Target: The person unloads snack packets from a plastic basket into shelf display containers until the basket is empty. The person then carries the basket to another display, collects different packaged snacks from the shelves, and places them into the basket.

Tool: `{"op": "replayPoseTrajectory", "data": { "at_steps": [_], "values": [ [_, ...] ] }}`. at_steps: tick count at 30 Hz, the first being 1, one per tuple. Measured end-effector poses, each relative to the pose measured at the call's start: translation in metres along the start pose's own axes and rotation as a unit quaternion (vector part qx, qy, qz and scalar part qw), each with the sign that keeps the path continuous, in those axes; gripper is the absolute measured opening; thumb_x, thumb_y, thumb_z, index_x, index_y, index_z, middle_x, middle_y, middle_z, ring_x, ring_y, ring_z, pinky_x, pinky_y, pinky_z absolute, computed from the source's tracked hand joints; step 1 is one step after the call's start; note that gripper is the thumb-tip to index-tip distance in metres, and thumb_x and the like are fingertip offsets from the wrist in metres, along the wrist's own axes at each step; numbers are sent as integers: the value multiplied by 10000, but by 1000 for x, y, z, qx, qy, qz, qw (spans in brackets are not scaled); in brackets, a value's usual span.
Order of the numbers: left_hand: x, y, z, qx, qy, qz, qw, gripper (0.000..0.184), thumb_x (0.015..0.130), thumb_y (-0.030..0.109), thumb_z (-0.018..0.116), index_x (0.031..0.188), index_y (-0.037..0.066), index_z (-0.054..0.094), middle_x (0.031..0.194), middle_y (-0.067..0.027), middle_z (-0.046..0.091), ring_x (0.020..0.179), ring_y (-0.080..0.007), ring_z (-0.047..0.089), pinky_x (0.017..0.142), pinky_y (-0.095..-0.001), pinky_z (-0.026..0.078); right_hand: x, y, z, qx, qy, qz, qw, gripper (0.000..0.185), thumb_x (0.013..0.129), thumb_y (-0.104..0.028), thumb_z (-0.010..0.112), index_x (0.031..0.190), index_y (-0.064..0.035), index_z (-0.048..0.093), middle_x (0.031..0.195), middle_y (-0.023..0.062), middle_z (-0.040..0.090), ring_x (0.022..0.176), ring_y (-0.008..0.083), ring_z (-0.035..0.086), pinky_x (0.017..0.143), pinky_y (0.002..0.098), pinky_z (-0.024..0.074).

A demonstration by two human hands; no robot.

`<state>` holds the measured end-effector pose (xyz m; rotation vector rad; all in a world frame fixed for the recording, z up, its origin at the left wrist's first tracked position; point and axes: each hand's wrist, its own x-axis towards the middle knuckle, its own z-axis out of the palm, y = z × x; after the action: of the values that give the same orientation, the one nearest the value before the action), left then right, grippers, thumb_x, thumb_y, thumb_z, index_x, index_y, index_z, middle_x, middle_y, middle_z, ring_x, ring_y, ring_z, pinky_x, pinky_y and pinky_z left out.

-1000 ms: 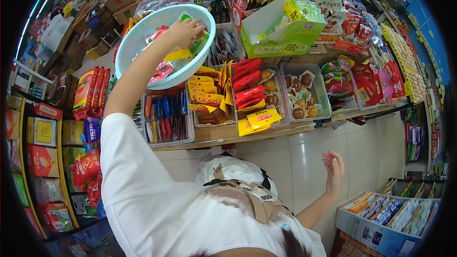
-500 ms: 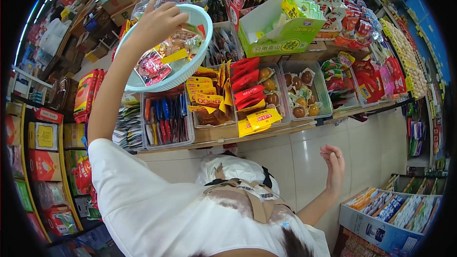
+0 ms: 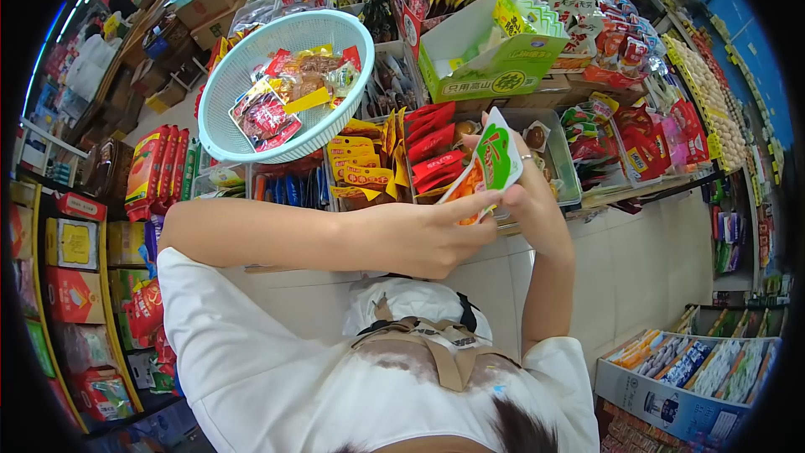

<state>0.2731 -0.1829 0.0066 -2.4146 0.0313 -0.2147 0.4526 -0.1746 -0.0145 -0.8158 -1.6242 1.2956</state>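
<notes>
In front of my body, both hands are closed on a snack packet (image 3: 501, 155) with a green, white and orange printed face, held tilted. My left hand (image 3: 444, 235) pinches its lower left edge, the arm stretched across from the left. My right hand (image 3: 535, 197) grips it from the right, with some fingers hidden behind it. Beyond my left forearm, a light blue plastic basket (image 3: 226, 88) rests on the goods at the display's left side. Several small snack packets (image 3: 289, 101) lie in it. Behind the held packet are a bin of red and yellow packets (image 3: 436, 169) and a tub of brown eggs (image 3: 537, 132), partly covered.
A green display box (image 3: 495, 75) stands behind the front row of bins. Egg trays (image 3: 713, 105) line the right side. A carton of wrapped packs (image 3: 688, 382) sits at lower right. Shelves of boxed goods (image 3: 77, 285) stand at left, above the tiled floor (image 3: 625, 273).
My left hand has come from over the basket to the middle, where the packet now shows clearly. My right hand, apart and holding nothing before, has risen and closed on it.
</notes>
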Motion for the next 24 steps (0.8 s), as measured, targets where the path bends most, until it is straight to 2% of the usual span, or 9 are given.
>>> {"op": "replayPoseTrajectory", "data": {
  "at_steps": [7,9,10,11,14,15,17,23,24],
  "values": [
    [2,-5,19,34,-63,-3,997,252,665,249,517,835,106,635,963,-73,543,1072,-218,449,1013,-470,258,18,11,-19,132,-18,72,988,741,783,-331,602,1323,6,222,1220,147,428,1003,172,476,885,306,381],
    [1,-9,26,19,-119,1,993,254,661,245,525,840,104,637,965,-78,543,1103,-210,426,1007,-479,261,28,4,-17,-16,-6,31,999,723,789,-306,602,1317,12,226,1217,143,425,1015,177,470,883,294,378],
    [1,-12,31,56,-78,-34,995,209,655,232,532,798,114,631,968,-60,542,1109,-196,416,1005,-489,255,34,1,-14,19,29,18,999,602,790,-197,564,1275,24,286,1172,138,461,1007,175,480,882,298,383],
    [2,-15,35,56,-77,-34,995,209,655,232,532,798,114,631,968,-60,542,1109,-196,416,1005,-489,255,41,-1,-19,18,29,18,999,602,790,-197,564,1275,24,286,1172,138,461,1007,175,480,882,298,383],
    [8,-26,40,116,-44,-94,988,98,685,219,544,739,157,597,1001,-1,537,1151,-160,392,1007,-505,246,64,-14,-29,149,68,-4,986,467,700,3,468,1162,34,402,1084,123,525,978,187,510,882,302,397],
    [8,-30,40,115,-44,-96,988,98,685,219,544,739,157,597,1001,-1,537,1151,-160,392,1007,-505,246,71,-21,-31,149,67,-3,987,467,700,3,468,1162,34,402,1084,123,525,978,187,510,882,302,397],
    [8,-35,39,53,115,-128,984,84,733,222,530,745,171,595,1039,17,537,1211,-132,344,1006,-511,240,87,-31,-40,21,74,-72,994,462,710,-4,457,1168,30,409,1097,115,525,969,178,525,878,291,404],
    [-8,-37,28,-72,116,-181,974,48,736,186,558,732,155,594,1077,2,538,1172,-141,407,981,-502,272,147,-53,-84,6,6,-141,990,512,743,35,423,1250,31,353,1191,131,496,1078,169,490,950,291,372],
    [-11,-36,29,-99,86,-188,973,35,725,176,573,727,148,595,1084,-1,539,1152,-150,428,969,-497,287,157,-56,-82,77,17,-126,989,384,715,-24,597,1080,12,484,978,87,571,824,155,569,721,278,465]
  ]
}}
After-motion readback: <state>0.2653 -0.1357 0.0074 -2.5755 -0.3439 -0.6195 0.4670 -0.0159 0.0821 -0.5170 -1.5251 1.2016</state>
